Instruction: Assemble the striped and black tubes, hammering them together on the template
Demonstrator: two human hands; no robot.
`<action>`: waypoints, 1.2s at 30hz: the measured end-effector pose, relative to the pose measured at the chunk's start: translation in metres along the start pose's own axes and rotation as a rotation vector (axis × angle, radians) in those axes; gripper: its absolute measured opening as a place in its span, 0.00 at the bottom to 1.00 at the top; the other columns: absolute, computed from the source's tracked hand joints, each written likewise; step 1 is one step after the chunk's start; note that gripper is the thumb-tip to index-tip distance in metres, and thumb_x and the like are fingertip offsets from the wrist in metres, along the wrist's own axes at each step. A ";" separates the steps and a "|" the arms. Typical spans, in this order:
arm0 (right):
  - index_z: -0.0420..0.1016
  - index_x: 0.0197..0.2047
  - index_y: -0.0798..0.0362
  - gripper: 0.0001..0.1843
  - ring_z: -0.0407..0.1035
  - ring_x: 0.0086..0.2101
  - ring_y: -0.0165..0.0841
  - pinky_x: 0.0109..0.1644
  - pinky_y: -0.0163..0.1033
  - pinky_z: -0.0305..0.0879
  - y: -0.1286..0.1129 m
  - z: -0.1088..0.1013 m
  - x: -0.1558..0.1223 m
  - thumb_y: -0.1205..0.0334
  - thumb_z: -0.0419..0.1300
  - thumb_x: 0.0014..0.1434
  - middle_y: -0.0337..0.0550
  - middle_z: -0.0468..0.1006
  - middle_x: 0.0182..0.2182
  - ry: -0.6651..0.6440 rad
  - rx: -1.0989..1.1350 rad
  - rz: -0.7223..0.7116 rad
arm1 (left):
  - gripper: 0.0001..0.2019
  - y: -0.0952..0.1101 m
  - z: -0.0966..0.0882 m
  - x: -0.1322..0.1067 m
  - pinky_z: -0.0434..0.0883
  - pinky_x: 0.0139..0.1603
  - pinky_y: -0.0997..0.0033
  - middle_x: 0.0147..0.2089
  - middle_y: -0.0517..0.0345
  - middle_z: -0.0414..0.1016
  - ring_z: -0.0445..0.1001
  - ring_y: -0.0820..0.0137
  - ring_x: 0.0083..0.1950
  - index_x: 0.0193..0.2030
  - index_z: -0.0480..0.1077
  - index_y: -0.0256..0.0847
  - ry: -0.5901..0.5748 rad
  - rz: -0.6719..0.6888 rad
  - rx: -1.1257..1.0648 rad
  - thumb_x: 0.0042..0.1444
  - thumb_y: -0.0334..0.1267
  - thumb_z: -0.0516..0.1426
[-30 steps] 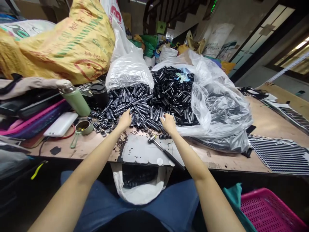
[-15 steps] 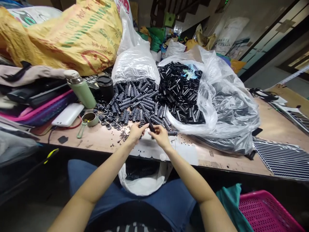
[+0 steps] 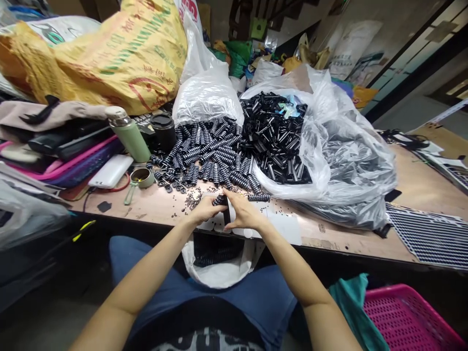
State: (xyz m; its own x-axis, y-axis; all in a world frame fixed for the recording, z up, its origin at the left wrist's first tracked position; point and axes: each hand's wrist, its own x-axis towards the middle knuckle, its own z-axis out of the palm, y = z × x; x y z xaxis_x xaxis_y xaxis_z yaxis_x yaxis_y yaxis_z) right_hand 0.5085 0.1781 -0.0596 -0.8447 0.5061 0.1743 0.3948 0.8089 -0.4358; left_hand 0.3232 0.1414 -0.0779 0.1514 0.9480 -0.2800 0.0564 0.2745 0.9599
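**Black tube between 2 hands, plenty of it covered up**

Going left to right: the far-left plastic bag point(image 3: 22, 214) is blurry and runs off the edge, so no clue what's inside. The big yellow sack point(image 3: 109, 58) behind it is cut off at the top. Next comes a crammed basket point(image 3: 69, 168), then a white power bank point(image 3: 111, 171), a green bottle point(image 3: 131, 139), a small metal cup point(image 3: 146, 179) with its bottom hard to see, and a black cup point(image 3: 163, 131).

The pile of ribbed rods point(image 3: 208, 151) slides out from under a white bag point(image 3: 208, 100) that hides its back end. Just in front, the left hand point(image 3: 205, 210) has its fingers curled in, thumb up against the black tube point(image 3: 226, 214). Its fingertips are hidden, so I can't tell what they're gripping; a bit of ribbed rod pokes up there too, maybe held, maybe just behind.

The tube stands roughly lengthwise above the white sheet point(image 3: 283, 226), near the table's front edge. The right hand point(image 3: 234, 209) pinches it end to end, finger on the far end, thumb on the near 1.

Further right, a clear bag point(image 3: 347, 161) spills black tubes point(image 3: 272, 131), and the pink basket point(image 3: 413, 312) is cropped at the bottom.
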 end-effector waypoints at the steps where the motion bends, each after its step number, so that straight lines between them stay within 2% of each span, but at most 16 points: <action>1: 0.35 0.71 0.55 0.67 0.50 0.65 0.48 0.66 0.55 0.51 0.000 0.004 -0.003 0.50 0.73 0.40 0.61 0.52 0.66 -0.012 0.005 -0.002 | 0.13 -0.003 0.000 0.000 0.50 0.14 0.80 0.14 0.66 0.60 0.56 0.80 0.14 0.22 0.64 0.38 0.000 -0.002 -0.009 0.44 0.41 0.63; 5: 0.37 0.71 0.52 0.64 0.47 0.66 0.48 0.67 0.55 0.48 -0.001 0.015 -0.014 0.61 0.73 0.39 0.59 0.51 0.67 0.003 0.032 0.070 | 0.15 -0.012 0.003 -0.001 0.52 0.14 0.81 0.16 0.65 0.63 0.58 0.80 0.15 0.26 0.67 0.37 -0.001 0.010 -0.066 0.46 0.46 0.64; 8: 0.35 0.71 0.54 0.63 0.42 0.67 0.47 0.69 0.55 0.46 -0.004 0.017 -0.019 0.65 0.70 0.40 0.60 0.48 0.67 0.097 0.093 0.156 | 0.19 -0.013 0.006 -0.002 0.54 0.14 0.81 0.22 0.64 0.67 0.61 0.80 0.16 0.38 0.69 0.37 0.036 0.064 -0.264 0.50 0.53 0.60; 12: 0.26 0.71 0.52 0.66 0.36 0.68 0.48 0.69 0.56 0.45 -0.014 0.018 -0.027 0.63 0.69 0.42 0.58 0.40 0.68 0.188 0.186 0.213 | 0.26 -0.011 0.011 -0.006 0.52 0.12 0.82 0.20 0.67 0.64 0.58 0.80 0.13 0.51 0.69 0.37 0.128 0.098 -0.375 0.53 0.56 0.57; 15: 0.27 0.71 0.51 0.67 0.37 0.68 0.48 0.68 0.56 0.49 -0.024 0.021 -0.028 0.56 0.71 0.43 0.57 0.41 0.68 0.228 0.242 0.187 | 0.27 -0.007 0.018 -0.010 0.52 0.11 0.81 0.18 0.67 0.64 0.58 0.79 0.13 0.55 0.69 0.37 0.162 0.050 -0.428 0.54 0.53 0.57; 19: 0.34 0.70 0.51 0.66 0.43 0.66 0.47 0.68 0.54 0.51 -0.036 0.027 -0.022 0.50 0.73 0.40 0.57 0.48 0.65 0.319 0.269 0.114 | 0.20 0.001 0.032 -0.015 0.62 0.16 0.78 0.22 0.62 0.70 0.66 0.77 0.17 0.45 0.74 0.35 0.236 0.006 -0.569 0.51 0.47 0.59; 21: 0.35 0.69 0.52 0.66 0.45 0.66 0.47 0.68 0.54 0.49 -0.038 0.029 -0.019 0.49 0.73 0.39 0.58 0.50 0.64 0.359 0.262 0.125 | 0.18 0.004 0.039 -0.017 0.66 0.18 0.75 0.22 0.60 0.71 0.69 0.74 0.19 0.41 0.74 0.34 0.245 -0.008 -0.585 0.50 0.47 0.60; 26: 0.35 0.69 0.52 0.68 0.45 0.66 0.47 0.70 0.53 0.45 -0.039 0.029 -0.020 0.47 0.74 0.36 0.58 0.49 0.66 0.311 0.291 0.155 | 0.20 0.010 0.045 -0.020 0.67 0.17 0.75 0.20 0.61 0.69 0.70 0.72 0.17 0.42 0.73 0.34 0.259 -0.074 -0.572 0.50 0.49 0.61; 29: 0.37 0.69 0.52 0.66 0.47 0.66 0.46 0.69 0.52 0.47 -0.038 0.031 -0.023 0.50 0.74 0.37 0.57 0.51 0.65 0.292 0.313 0.161 | 0.18 0.009 0.045 -0.021 0.67 0.16 0.76 0.19 0.61 0.68 0.70 0.72 0.17 0.40 0.73 0.34 0.245 -0.121 -0.560 0.52 0.48 0.61; 36: 0.42 0.67 0.54 0.62 0.57 0.60 0.44 0.64 0.50 0.57 -0.036 0.047 -0.024 0.59 0.73 0.35 0.56 0.57 0.61 0.386 0.342 0.296 | 0.16 0.008 0.046 -0.017 0.69 0.18 0.76 0.22 0.59 0.70 0.69 0.74 0.17 0.37 0.73 0.33 0.206 -0.150 -0.485 0.54 0.48 0.60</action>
State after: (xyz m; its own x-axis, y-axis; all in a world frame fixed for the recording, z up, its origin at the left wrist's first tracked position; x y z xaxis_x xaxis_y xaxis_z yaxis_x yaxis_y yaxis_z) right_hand 0.4977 0.1230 -0.0894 -0.4985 0.8194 0.2829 0.4001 0.5070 -0.7635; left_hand 0.3668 0.1199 -0.0661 -0.0220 0.8912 -0.4530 -0.4062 0.4061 0.8186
